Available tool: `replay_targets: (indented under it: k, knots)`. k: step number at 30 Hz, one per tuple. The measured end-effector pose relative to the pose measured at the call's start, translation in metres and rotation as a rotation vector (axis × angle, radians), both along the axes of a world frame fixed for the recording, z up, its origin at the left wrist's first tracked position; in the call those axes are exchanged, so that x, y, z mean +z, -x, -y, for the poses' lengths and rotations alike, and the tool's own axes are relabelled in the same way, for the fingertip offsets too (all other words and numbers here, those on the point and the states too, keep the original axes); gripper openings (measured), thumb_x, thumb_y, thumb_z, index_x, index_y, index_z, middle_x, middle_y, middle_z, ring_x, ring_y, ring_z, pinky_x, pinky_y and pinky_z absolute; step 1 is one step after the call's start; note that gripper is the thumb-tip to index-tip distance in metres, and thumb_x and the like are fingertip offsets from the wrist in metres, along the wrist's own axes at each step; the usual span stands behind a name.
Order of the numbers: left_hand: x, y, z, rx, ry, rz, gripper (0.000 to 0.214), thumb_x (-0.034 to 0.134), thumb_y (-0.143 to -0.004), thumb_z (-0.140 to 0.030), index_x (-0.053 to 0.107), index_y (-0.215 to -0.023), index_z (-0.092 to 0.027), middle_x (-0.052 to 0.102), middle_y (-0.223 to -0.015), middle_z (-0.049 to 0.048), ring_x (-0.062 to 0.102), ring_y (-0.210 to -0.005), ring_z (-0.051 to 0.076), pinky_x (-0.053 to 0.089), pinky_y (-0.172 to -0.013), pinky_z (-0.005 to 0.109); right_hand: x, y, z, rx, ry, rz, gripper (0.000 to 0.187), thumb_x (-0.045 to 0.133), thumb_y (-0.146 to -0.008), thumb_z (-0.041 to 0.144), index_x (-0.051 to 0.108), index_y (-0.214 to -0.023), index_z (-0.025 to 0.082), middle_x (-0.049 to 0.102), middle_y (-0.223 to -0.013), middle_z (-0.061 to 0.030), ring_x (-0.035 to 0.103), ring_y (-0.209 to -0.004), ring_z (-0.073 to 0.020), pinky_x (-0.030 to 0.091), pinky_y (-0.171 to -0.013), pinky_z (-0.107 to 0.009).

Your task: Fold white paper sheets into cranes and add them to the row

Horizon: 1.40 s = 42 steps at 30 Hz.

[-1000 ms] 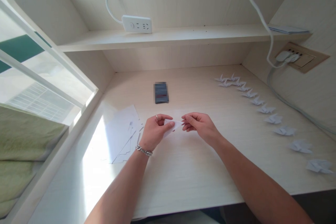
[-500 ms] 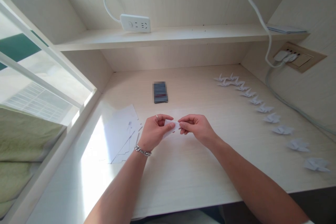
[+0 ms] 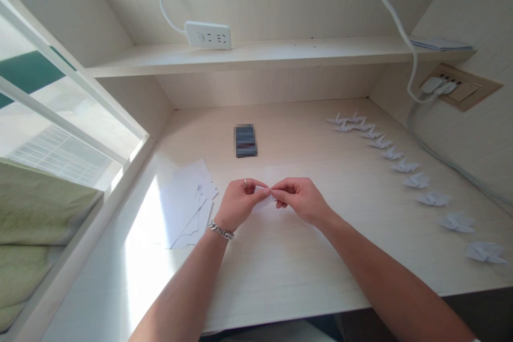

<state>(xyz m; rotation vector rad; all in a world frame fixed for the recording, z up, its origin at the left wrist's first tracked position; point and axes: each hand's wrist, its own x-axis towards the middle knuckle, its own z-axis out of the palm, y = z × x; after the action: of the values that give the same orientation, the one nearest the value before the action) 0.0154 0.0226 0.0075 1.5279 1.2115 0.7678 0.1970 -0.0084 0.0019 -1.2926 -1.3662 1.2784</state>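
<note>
A small piece of folded white paper [image 3: 262, 202] is held just above the desk, between my two hands. My left hand [image 3: 241, 202], with a ring and a chain bracelet, pinches its left part between thumb and fingers. My right hand [image 3: 298, 196] pinches its right tip with thumb and forefinger, close to the left thumb. The fingers cover much of the paper, so its exact folds are hidden. Several white paper cranes [image 3: 405, 165] stand in a curved line along the right side of the desk.
White sheets and cut scraps [image 3: 180, 197] lie left of my hands, partly in bright sunlight. A dark, blurred-out box-like object [image 3: 246, 141] sits behind my hands. A power strip [image 3: 208, 35] rests on the shelf [image 3: 272, 53]. A cable hangs by the wall socket [image 3: 460, 87] at right.
My hands have drawn closer together on the paper; the right fingertips now meet the left thumb tip. The paper has tilted slightly. The cranes and sheets stay in place.
</note>
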Motion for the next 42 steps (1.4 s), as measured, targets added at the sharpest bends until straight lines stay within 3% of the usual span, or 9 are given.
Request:
replay_targets:
  k: [7,11,14,27,35,42]
  knots:
    - [0.0001,0.0016,-0.0017,0.102,-0.011,0.025,0.031,0.075,-0.07,-0.045,0.074,-0.077,-0.015,0.052,-0.054,-0.0023,0.04,-0.051,0.01,0.029,-0.047,0.024,-0.0012,-0.0043,-0.0019,-0.014,0.0,0.004,0.018,0.071,-0.078,0.034,0.071,-0.08,0.016,0.069,-0.065,-0.0028,0.065,-0.063,-0.0153,0.051,-0.064,-0.029]
    - [0.0035,0.0019,0.0001,-0.004,-0.003,0.028,0.028,0.074,-0.073,-0.043,0.074,-0.078,-0.015,0.065,-0.061,0.002,0.05,-0.054,0.012,0.037,-0.051,0.023,0.0001,-0.0043,0.0004,-0.026,-0.049,0.064,0.017,0.067,-0.082,0.034,0.07,-0.079,0.017,0.069,-0.069,-0.0026,0.064,-0.066,-0.0155,0.051,-0.066,-0.029]
    - [0.0054,0.0001,0.0022,-0.02,0.019,0.111,0.028,0.075,-0.074,-0.042,0.074,-0.079,-0.014,0.071,-0.068,0.0051,0.058,-0.059,0.014,0.042,-0.054,0.024,0.0004,-0.0028,0.0023,-0.038,-0.08,-0.008,0.019,0.07,-0.081,0.037,0.069,-0.082,0.018,0.071,-0.073,-0.0032,0.065,-0.07,-0.016,0.051,-0.066,-0.028]
    - [0.0064,-0.0027,0.0016,-0.02,0.123,0.263,0.025,0.078,-0.072,-0.037,0.071,-0.074,-0.013,0.068,-0.061,0.0037,0.059,-0.057,0.013,0.044,-0.053,0.023,-0.0002,0.0006,0.0017,-0.082,-0.063,-0.135,0.023,0.076,-0.075,0.038,0.072,-0.082,0.016,0.072,-0.069,-0.0042,0.068,-0.067,-0.0174,0.053,-0.064,-0.029]
    - [0.0071,-0.0015,0.0019,-0.012,0.148,0.246,0.027,0.079,-0.07,-0.037,0.071,-0.075,-0.012,0.068,-0.059,0.0047,0.061,-0.055,0.015,0.044,-0.051,0.025,0.0026,-0.0015,0.0028,-0.055,-0.046,-0.115,0.023,0.073,-0.079,0.038,0.071,-0.077,0.015,0.072,-0.071,-0.0052,0.068,-0.063,-0.0158,0.053,-0.062,-0.028]
    - [0.004,-0.0005,0.0002,-0.005,0.258,0.381,0.024,0.081,-0.067,-0.033,0.07,-0.072,-0.012,0.067,-0.059,0.0045,0.061,-0.055,0.015,0.043,-0.052,0.026,0.0038,-0.0058,-0.0011,-0.056,0.007,-0.139,0.034,0.066,-0.082,0.047,0.07,-0.075,0.014,0.072,-0.073,-0.0063,0.066,-0.061,-0.014,0.053,-0.06,-0.027]
